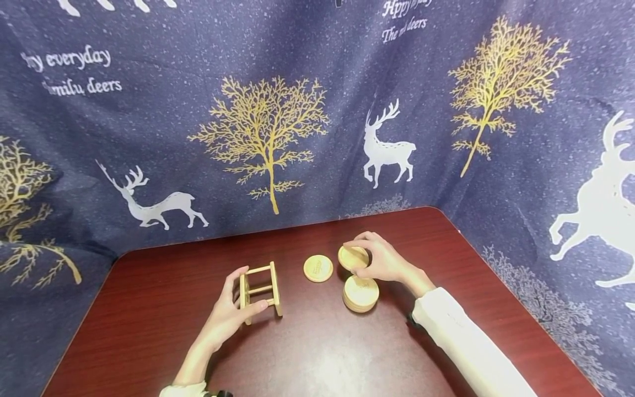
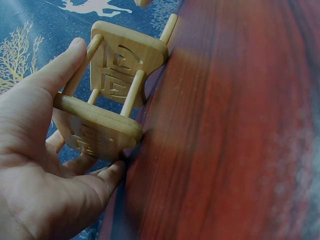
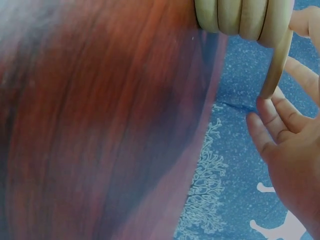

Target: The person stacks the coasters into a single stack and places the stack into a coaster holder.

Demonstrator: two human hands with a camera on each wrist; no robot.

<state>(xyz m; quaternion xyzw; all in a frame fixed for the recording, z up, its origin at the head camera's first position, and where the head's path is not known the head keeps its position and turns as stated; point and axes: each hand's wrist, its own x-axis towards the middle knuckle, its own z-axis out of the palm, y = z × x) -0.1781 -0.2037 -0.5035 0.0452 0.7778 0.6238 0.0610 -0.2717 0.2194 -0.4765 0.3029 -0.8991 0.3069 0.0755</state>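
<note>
Left hand (image 1: 228, 314), wide-spread, gripping wooden rack (image 2: 102, 119), right hand (image 1: 381, 260), half-curled, pinching disc (image 1: 352, 258)

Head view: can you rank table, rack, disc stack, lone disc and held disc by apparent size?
Table
Rack
Disc stack
Lone disc and held disc: too alike to rank; the right hand partly hides the latter.

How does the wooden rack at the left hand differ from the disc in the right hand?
The rack is an open frame, its plates joined by rods; the disc is flat and round. The rack is bulkier; the disc is thin. The left hand grips the rack, the right hand the disc. Both look like pale, yellowish wood.
</note>
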